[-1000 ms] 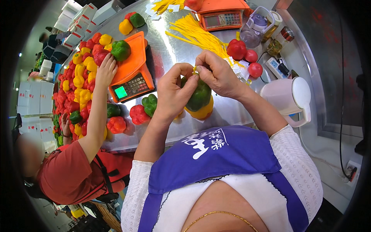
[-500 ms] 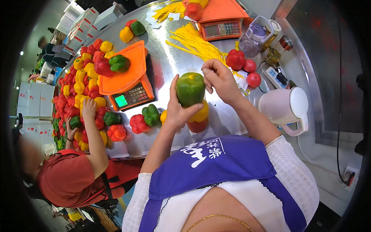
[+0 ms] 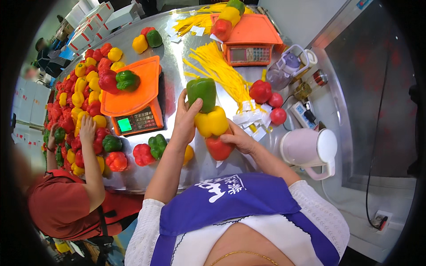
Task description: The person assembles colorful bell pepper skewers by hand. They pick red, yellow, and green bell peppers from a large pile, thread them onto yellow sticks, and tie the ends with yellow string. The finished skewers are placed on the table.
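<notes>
The green pepper (image 3: pixel 202 93) now tops a row with yellow pepper (image 3: pixel 212 122) and red pepper (image 3: pixel 219 147); left hand (image 3: pixel 185 119) fingers grasp green, right hand (image 3: pixel 239 139) fingers grip red, above the table (image 3: pixel 177 53).

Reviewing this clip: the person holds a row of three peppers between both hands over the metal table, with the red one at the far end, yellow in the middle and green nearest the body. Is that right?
Not quite: the order is reversed. In the head view the green pepper is at the far end by the left hand, the yellow pepper sits in the middle, and the red pepper is nearest the body by the right hand, over the metal table.
</notes>
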The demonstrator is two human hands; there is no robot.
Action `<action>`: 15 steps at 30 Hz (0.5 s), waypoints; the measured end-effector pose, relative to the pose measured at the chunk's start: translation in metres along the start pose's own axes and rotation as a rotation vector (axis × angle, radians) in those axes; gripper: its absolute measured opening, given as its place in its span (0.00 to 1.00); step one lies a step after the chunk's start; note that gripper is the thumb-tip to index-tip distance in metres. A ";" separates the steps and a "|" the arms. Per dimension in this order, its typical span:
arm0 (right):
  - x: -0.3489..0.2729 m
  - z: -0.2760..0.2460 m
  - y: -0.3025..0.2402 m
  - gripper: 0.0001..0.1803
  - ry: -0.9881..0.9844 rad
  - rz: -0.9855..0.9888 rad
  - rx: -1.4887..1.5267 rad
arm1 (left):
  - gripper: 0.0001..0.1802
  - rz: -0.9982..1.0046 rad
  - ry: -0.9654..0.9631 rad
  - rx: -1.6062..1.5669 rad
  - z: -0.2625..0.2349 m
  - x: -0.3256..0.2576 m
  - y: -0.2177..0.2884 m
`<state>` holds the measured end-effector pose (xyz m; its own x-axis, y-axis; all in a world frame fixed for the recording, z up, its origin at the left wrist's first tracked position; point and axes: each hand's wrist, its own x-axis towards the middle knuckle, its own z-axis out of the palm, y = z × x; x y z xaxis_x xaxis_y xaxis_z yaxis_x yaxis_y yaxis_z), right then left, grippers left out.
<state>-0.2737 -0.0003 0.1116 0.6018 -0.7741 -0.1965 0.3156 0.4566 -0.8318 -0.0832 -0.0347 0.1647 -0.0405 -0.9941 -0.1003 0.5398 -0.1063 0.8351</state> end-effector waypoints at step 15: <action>0.157 -0.158 -0.213 0.28 0.709 -0.401 -0.083 | 0.16 -0.186 -0.155 0.422 -0.033 -0.059 -0.025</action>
<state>-0.3621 -0.2882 0.1763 -0.1610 -0.9778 -0.1342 0.3360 0.0735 -0.9390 -0.0665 0.0269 0.1321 -0.2464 -0.9455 -0.2131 0.1251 -0.2490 0.9604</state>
